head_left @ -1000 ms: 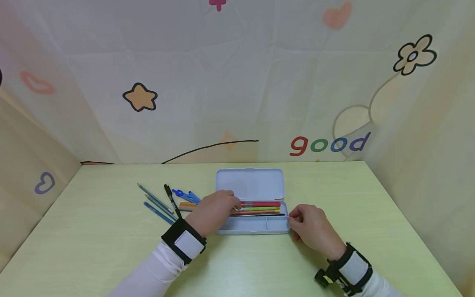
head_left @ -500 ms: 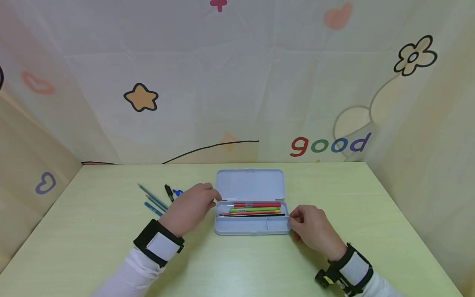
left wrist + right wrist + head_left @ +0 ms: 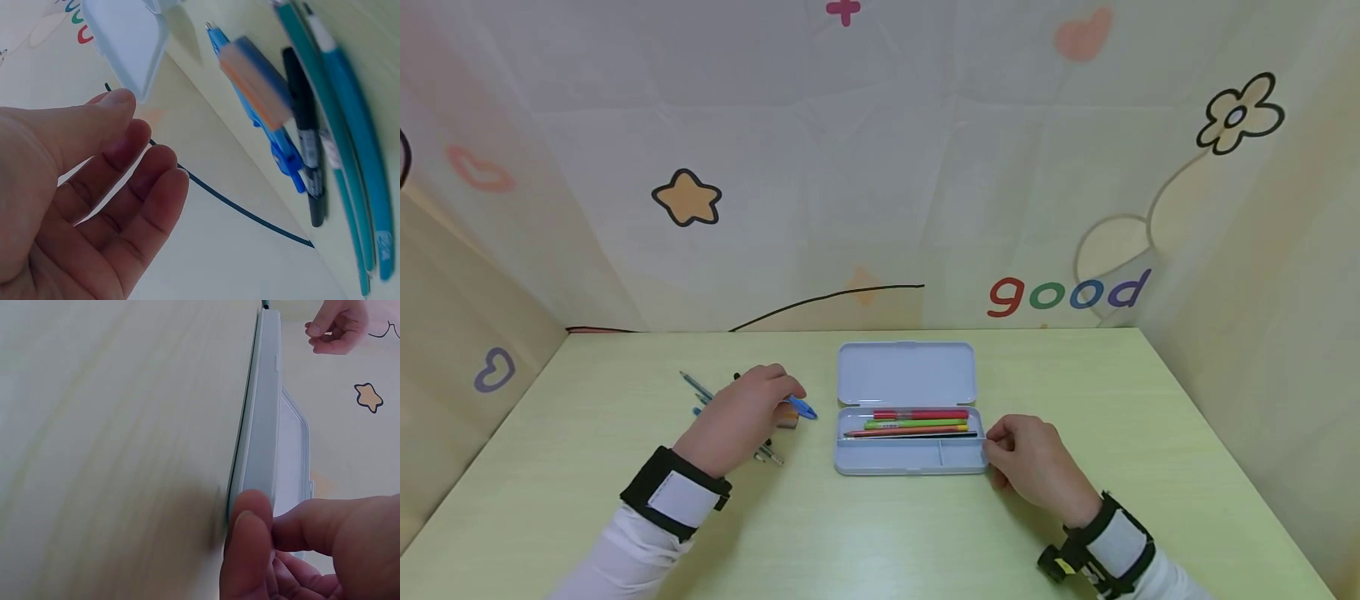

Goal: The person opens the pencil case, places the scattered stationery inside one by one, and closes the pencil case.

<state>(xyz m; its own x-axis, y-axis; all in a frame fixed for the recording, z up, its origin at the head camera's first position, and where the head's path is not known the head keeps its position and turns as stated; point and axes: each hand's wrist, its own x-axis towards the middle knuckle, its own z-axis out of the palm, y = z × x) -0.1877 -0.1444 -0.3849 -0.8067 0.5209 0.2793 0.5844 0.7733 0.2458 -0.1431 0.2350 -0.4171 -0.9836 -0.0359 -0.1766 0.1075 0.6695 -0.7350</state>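
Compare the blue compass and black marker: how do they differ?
The compass is blue; the marker is mostly black. The compass has an uneven outline; the marker is straight. The compass shows a silvery pointed tip; the marker's ends look blunt. Both lie on the table outside the case.

A pale wood-grained table is bearing an open pale-blue rectangular case and, to the left, teal pencils, a black marker, a blue compass and an orange-and-blue block.

Colourful "good" lettering on the backdrop
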